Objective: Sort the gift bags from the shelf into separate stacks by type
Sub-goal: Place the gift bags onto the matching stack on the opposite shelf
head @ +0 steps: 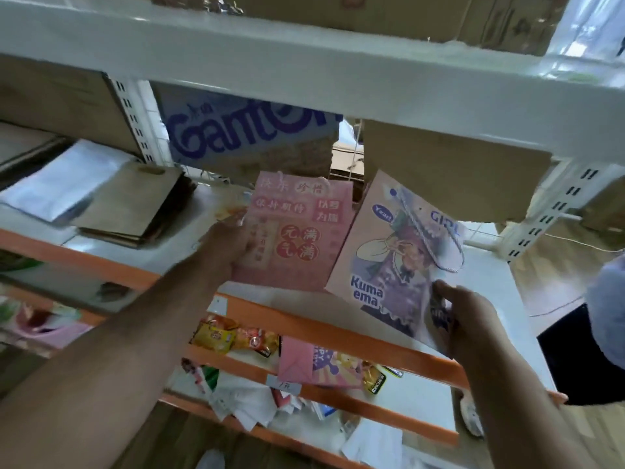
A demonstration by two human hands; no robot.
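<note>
My left hand (227, 244) grips the left edge of a pink gift bag (291, 231) printed with red and white characters, held above the white shelf board (500, 299). My right hand (466, 316) pinches the lower right corner of a peach gift bag (382, 252) with a cartoon girl, "Kuma ema" lettering and a lilac rope handle. The two bags hang side by side, tilted, their edges nearly touching. A stack of plain brown paper bags (135, 204) lies flat on the shelf at the left.
A blue-and-white "Ganten" carton (243, 130) and brown cardboard (449, 164) stand at the shelf's back. The upper shelf beam (304, 69) hangs close overhead. Orange-edged lower shelves (338, 336) hold snack packets and another pink bag (304, 363). A person stands at the right edge (605, 316).
</note>
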